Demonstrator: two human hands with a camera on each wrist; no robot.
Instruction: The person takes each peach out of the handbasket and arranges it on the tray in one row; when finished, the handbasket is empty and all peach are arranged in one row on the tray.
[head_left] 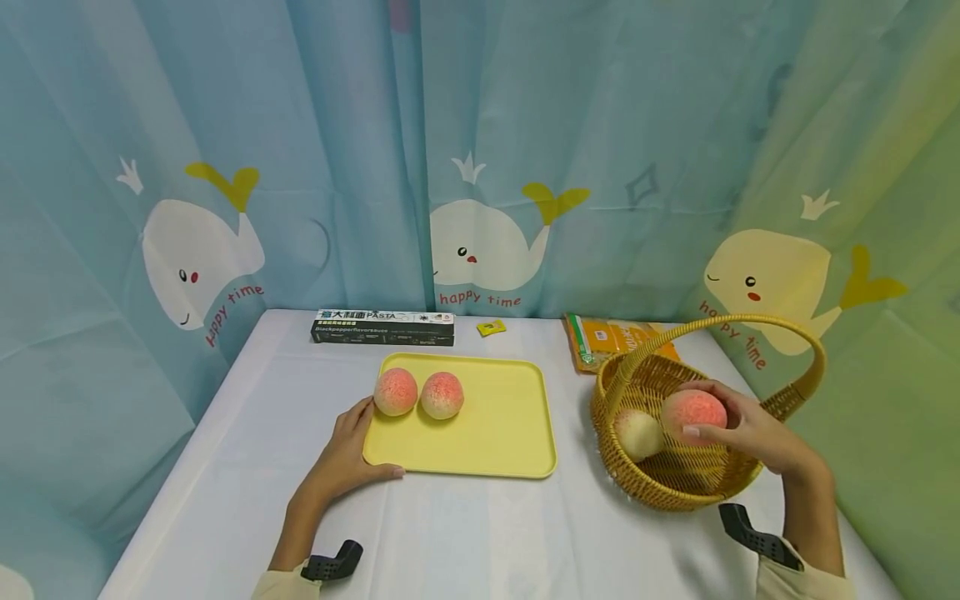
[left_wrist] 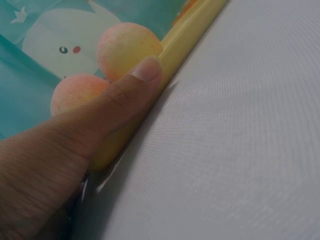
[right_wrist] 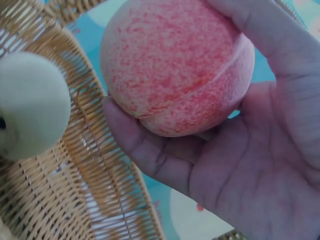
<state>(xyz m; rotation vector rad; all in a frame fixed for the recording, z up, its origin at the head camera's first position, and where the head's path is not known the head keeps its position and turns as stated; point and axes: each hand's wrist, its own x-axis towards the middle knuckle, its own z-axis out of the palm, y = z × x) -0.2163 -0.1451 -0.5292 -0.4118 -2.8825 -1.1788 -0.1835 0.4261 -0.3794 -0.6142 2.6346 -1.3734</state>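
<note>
While the right hand (head_left: 756, 427) grips a peach (head_left: 694, 416) over the basket (head_left: 660, 497), in which a paler peach (head_left: 637, 435) lies, the left hand (head_left: 347, 457) rests with thumb and fingers spread along the near left corner of the tray (head_left: 491, 417), beside two more peaches (head_left: 442, 396).

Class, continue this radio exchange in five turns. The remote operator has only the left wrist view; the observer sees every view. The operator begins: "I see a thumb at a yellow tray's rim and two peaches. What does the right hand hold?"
Observer: The right hand grips a reddish peach.
Operator: Is there any other fruit over on that side?
Observer: Yes, a paler peach lies inside the wicker basket.
Operator: And what lies past the yellow tray?
Observer: A box marked PASTA lies beyond its far edge, toward the left in the head view.
</note>
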